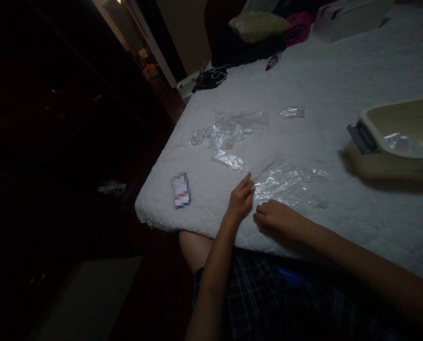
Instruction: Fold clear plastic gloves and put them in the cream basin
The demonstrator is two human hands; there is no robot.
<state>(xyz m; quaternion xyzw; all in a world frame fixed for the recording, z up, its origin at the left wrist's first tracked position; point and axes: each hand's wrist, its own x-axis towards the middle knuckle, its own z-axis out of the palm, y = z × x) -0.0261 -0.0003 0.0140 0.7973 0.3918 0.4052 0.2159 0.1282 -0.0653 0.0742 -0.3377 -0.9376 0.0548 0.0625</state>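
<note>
A clear, crinkled plastic bag (pixel 286 182) lies spread on the white quilted bed surface. My left hand (pixel 240 199) is at the bag's left edge, fingers closed on its corner, with the index finger reaching forward. At the near edge of the same bag, my right hand (pixel 277 218) rests with its fingers curled in; the fingertips are partly hidden and seem to hold the plastic. Just beyond my left hand lies a folded clear plastic strip (pixel 228 160). A larger crumpled clear plastic sheet (pixel 225 131) is behind it.
A cream plastic bin (pixel 369 168) with a grey handle stands at the right, clear plastic inside. A small clear packet (pixel 292 112) lies farther back. A blurred-out phone-sized object (pixel 181 190) is near the bed's left corner. Pillow (pixel 257 26), dark cloth and white box (pixel 349 21) sit at the back.
</note>
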